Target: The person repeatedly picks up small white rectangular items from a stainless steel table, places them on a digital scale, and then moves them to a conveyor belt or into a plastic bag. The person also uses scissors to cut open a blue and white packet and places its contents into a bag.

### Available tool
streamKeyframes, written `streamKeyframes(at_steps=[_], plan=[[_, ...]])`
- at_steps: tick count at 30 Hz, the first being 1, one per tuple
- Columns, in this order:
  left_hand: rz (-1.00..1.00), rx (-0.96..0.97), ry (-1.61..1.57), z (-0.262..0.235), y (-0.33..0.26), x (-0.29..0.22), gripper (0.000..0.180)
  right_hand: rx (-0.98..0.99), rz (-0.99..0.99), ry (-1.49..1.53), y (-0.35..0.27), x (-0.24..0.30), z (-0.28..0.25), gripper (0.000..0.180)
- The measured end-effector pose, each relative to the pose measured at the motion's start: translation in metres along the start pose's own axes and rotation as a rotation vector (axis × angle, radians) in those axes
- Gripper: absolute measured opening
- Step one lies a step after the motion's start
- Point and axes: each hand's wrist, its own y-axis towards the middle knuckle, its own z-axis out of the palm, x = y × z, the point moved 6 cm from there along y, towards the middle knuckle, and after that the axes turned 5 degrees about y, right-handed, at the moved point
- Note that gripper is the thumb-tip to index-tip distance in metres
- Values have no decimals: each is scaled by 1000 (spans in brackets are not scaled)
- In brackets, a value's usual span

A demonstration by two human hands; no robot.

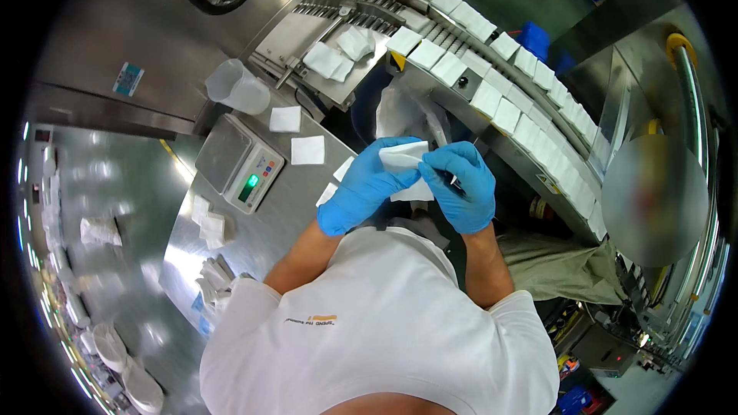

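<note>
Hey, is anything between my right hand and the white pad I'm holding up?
Nothing visible stands in between: the right hand is at the right edge of the white pad, and the left hand holds it from the other side.

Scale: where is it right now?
In the head view, the scale sits on the steel table, left of the left hand, just below the translucent jug.

The blue-gloved left hand (361, 187) and right hand (465, 187) hold a folded white pad (403, 155); a scale (232, 157) stands on the bench (290, 201) near a translucent jug (237, 87), and white squares (506, 117) line the conveyor (446, 94).
</note>
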Motion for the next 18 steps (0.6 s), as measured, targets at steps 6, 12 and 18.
streamKeyframes(at_steps=[6,12,18], plan=[[25,8,3,-10,-13,6,43,31,89,45,1,-4,9,20],[43,-65,-29,-25,-25,5,37,94,126,129,4,-3,27,13],[19,-40,101,-39,-29,11,42,26,385,331,-6,-26,37,29]])
